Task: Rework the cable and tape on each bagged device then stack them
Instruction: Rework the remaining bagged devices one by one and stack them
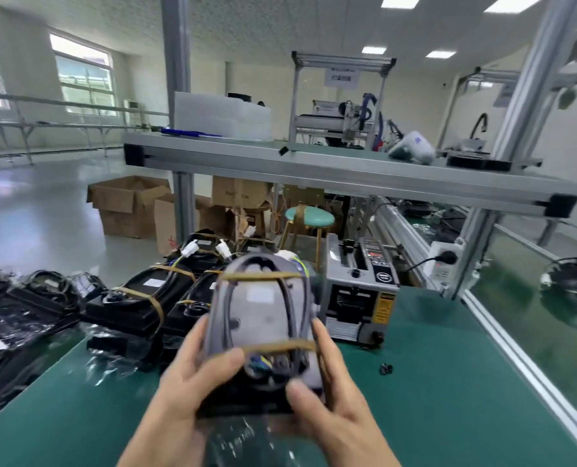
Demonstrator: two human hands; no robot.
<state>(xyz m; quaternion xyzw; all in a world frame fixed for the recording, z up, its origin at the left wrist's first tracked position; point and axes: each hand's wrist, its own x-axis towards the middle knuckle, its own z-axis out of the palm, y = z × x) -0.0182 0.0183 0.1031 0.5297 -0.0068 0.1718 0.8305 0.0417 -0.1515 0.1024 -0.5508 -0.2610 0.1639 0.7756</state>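
Holding the bagged device [261, 318] up over the green desk [432, 382], left hand [182, 392] and right hand [327, 396] gripping its sides. I'd keep it level, check both tape bands, then set it squarely on the taped stack [145, 298] behind.

Bright windows [84, 80], glossy floor [44, 203], seemingly white walls [24, 62].

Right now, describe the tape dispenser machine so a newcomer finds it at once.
Start at the green bench mat and look past the bagged device gripped by both hands. The tape dispenser stands just right of it. It is the only silver box, with a yellow label, among black devices.
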